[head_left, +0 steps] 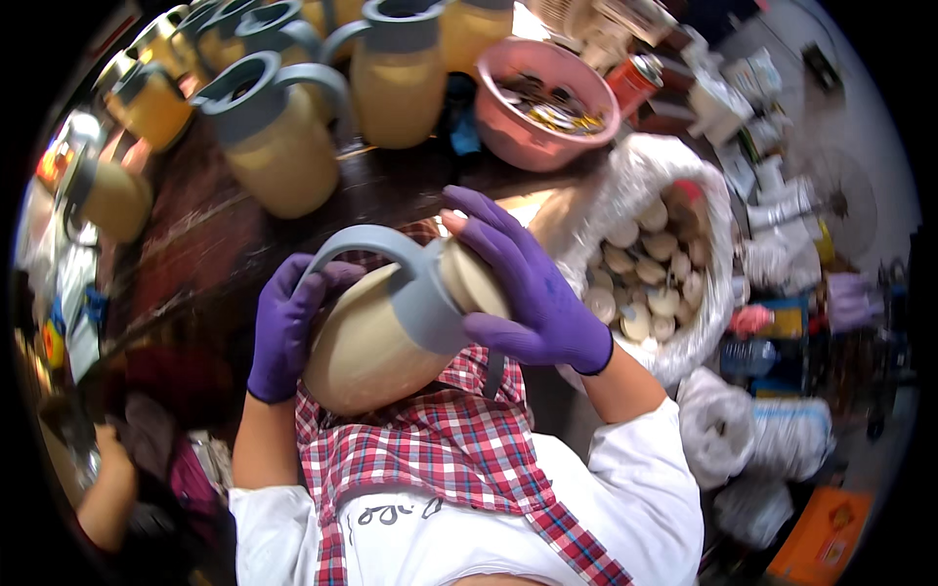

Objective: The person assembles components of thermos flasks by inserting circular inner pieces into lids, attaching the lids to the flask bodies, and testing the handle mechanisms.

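Observation:
Over my lap I hold a tan clay jug [376, 337] with a grey rim band and a grey handle, tilted on its side with its mouth toward the right. My left hand [286, 327], in a purple glove, grips the jug's body beside the handle. My right hand [523, 283], also purple-gloved, presses a round tan lid [471, 278] against the jug's mouth. A red checked apron [440, 449] lies under the jug.
Several similar tan and grey jugs [283, 137] stand on the dark wooden table [205, 244] ahead. A pink bowl [547, 103] of small parts sits behind. A white sack [655, 264] of round lids stands at my right. Another person's arm [103, 488] shows lower left.

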### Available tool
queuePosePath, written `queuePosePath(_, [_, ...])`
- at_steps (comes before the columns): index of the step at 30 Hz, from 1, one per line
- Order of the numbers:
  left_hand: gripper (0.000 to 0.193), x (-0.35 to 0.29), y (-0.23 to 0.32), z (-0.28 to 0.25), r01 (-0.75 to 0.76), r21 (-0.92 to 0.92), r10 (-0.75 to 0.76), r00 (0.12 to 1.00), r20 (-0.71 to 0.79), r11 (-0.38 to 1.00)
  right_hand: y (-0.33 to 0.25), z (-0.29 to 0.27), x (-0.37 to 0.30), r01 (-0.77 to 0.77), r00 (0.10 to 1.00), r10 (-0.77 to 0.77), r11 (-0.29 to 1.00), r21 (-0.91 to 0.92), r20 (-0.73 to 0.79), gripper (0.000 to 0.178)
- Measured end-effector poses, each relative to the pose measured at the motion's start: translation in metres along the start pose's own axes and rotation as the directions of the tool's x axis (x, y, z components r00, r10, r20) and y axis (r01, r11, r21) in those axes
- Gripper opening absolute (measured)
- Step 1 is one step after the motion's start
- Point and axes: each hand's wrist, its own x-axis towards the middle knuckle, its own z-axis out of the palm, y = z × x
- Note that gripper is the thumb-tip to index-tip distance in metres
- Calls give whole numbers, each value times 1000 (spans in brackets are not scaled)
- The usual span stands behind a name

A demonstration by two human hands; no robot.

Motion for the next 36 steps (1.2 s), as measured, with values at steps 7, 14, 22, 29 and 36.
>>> queuePosePath(7, [31, -9, 22, 3, 204, 90, -199, 978, -56, 975, 21, 33, -26, 50, 989, -26, 986, 162, -145, 70])
queuePosePath(14, [41, -22, 36, -11, -84, 403, 107, 994, -35, 911, 41, 59, -16, -267, 952, 303, 897, 352, -51, 60])
queuePosePath(22, [35, -15, -6, -50, 192, -167, -174, 978, 117, 967, 6, 53, 30, 357, 877, -420, 895, 269, 234, 60])
queuePosePath(29, [40, -23, 15, -32, 77, 370, -88, 996, 14, 926, 24, 90, -9, -395, 918, 393, 883, 256, 60, 68])
queuePosePath(36, [54, 2, -29, -61, 173, -224, -90, 938, 336, 959, -47, 61, 41, 589, 747, -590, 801, 108, 306, 51])
